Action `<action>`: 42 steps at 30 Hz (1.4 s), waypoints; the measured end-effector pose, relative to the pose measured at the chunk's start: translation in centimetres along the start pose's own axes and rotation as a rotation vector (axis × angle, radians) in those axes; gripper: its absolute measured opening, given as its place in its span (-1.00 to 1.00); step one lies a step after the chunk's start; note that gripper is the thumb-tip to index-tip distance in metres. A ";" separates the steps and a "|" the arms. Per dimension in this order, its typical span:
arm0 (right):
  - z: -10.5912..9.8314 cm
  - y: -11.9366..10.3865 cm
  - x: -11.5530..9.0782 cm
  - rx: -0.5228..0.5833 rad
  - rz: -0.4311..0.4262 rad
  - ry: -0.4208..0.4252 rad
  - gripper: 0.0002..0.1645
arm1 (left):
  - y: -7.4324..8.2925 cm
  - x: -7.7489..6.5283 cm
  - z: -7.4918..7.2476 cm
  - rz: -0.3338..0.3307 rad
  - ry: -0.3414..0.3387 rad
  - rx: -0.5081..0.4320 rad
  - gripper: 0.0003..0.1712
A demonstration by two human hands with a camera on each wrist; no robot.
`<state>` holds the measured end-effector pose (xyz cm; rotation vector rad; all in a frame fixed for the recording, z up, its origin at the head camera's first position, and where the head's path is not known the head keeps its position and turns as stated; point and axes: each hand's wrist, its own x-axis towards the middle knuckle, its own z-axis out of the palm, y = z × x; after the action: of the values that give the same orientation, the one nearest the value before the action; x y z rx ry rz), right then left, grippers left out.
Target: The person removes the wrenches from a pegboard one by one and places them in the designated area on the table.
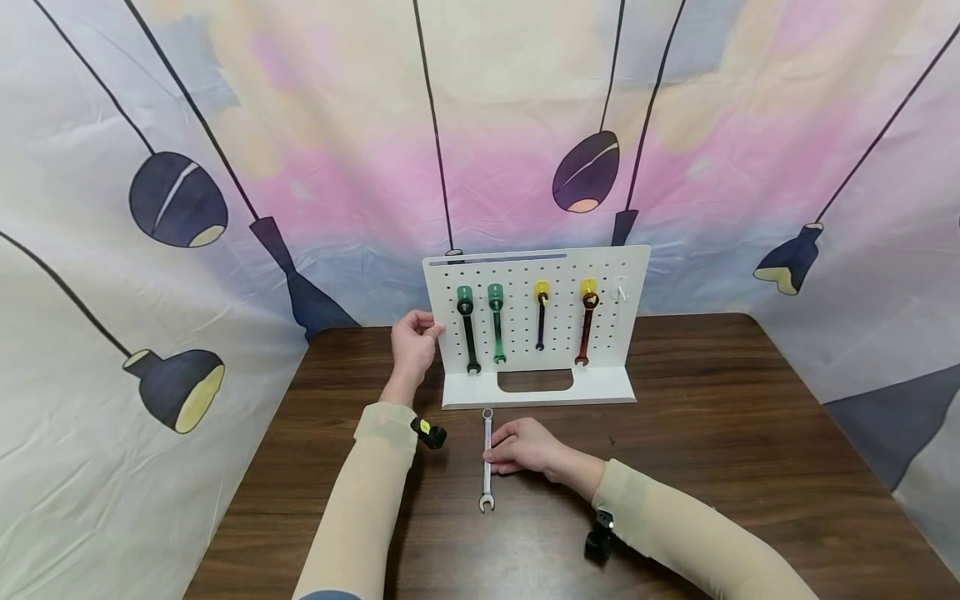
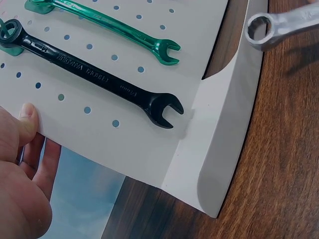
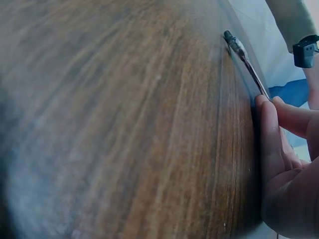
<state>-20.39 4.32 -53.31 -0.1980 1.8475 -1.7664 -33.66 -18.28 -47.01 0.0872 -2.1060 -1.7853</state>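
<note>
A silver combination wrench [image 1: 487, 483] is pinched between the thumb and fingers of my right hand [image 1: 528, 447], low over the table in front of the board. Its ring end points toward the board and its open end toward me. My left hand [image 1: 413, 342] grips the left edge of a white pegboard [image 1: 525, 350], thumb on the front face and fingers behind. On the pegboard hang a black wrench [image 2: 89, 72], a green wrench [image 2: 124, 32], a small dark blue wrench [image 1: 541, 321] and a red wrench [image 1: 587, 329].
The hanging wrenches sit on green and yellow holders. At the board's right a clear hook [image 1: 620, 288] carries no wrench. The board's base [image 1: 465, 392] stands on a dark wooden table [image 1: 720, 400]. A cloth printed with lamps [image 1: 487, 125] hangs behind.
</note>
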 end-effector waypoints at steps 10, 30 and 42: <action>0.5 -0.3 -0.2 -0.063 0.006 0.047 -0.78 | -0.1 0.0 0.0 -0.010 -0.004 0.002 -0.89; 0.9 -0.7 -0.3 -0.150 0.036 0.122 -0.72 | 0.0 -0.1 -0.2 -0.038 -0.015 0.002 -0.89; 1.3 -0.9 -0.5 -0.159 0.022 0.150 -0.69 | 0.1 0.0 0.0 -0.012 -0.010 -0.003 -0.90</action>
<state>-19.54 3.30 -52.23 -0.1083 2.0905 -1.6596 -33.58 -18.30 -46.95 0.0902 -2.1144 -1.7994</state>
